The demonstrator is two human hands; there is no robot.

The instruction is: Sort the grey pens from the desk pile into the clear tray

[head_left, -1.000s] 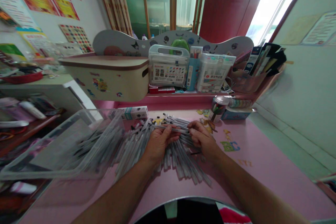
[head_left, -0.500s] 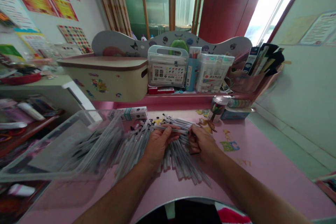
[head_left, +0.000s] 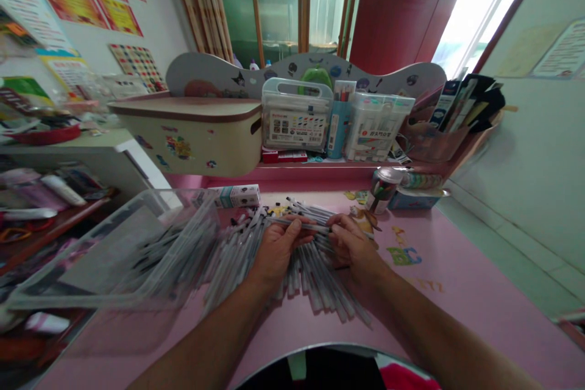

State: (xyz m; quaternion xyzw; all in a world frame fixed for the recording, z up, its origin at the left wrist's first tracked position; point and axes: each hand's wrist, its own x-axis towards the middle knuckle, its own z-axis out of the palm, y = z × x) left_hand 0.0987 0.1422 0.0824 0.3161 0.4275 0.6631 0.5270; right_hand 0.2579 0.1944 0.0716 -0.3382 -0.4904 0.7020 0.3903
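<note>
A slim clear-barrelled pen (head_left: 315,227) lies crosswise between my two hands, above a spread of similar pens. My left hand (head_left: 274,253) is closed round its left part, thumb on top. At the pen's right end, my right hand (head_left: 359,250) pinches with thumb and fingers; what small part sits inside that pinch is hidden. Many grey, translucent pens (head_left: 233,262) fan out on the pink desk to the left of and below my left hand. Another fan of pens (head_left: 326,295) lies under and between the hands, its ends pointing toward me.
A clear plastic bin (head_left: 59,303) with more pens stands at left. Behind the pile lie a small white-and-teal box (head_left: 237,196) and, to the right, a can (head_left: 382,190). A shelf behind holds a cream storage box (head_left: 196,146) and marker cases (head_left: 297,125).
My right hand's fingers have shifted and loosened from a tighter curl into a pinch at the pen's end. My left hand keeps its hold. The view has shifted slightly.
</note>
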